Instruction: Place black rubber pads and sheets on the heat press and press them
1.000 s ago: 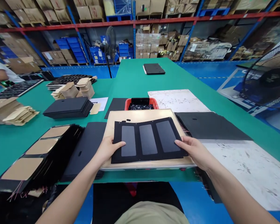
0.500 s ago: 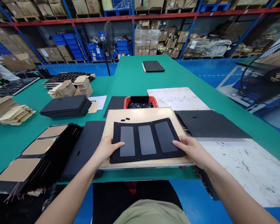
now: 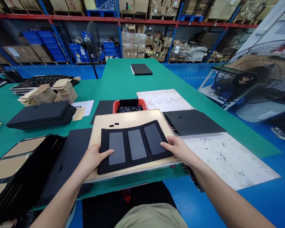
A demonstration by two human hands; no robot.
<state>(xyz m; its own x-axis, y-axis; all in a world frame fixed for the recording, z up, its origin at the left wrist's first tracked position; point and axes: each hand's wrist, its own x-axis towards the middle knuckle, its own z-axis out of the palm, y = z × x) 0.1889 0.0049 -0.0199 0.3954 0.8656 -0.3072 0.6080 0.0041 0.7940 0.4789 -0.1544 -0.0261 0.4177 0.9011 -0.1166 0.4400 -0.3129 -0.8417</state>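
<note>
My left hand point(image 3: 92, 160) and my right hand point(image 3: 178, 148) grip a black sheet point(image 3: 136, 145) with three grey rectangular panels by its two short sides. Each thumb lies on top, while the fingers are hidden at or under the edges. The sheet bows slightly between the hands, over a pale wood-coloured board point(image 3: 133, 117). Beyond its far edge, two small black oval pieces point(image 3: 117, 123) lie on that board. A red basket point(image 3: 144, 104) of small dark parts stands just behind the board.
Black sheets with tan panels point(image 3: 10, 166) are stacked at left, beside black boards point(image 3: 71, 155). More black sheets point(image 3: 192, 122) and a stained white board point(image 3: 223, 161) lie at right. Tan card stacks point(image 3: 44, 95) stand far left. A large fan point(image 3: 251, 76) stands beyond the green table point(image 3: 118, 76).
The view has turned to the right, so everything appears shifted left and more of the fan shows. Both hands keep their grip on the black sheet, which stays over the board.
</note>
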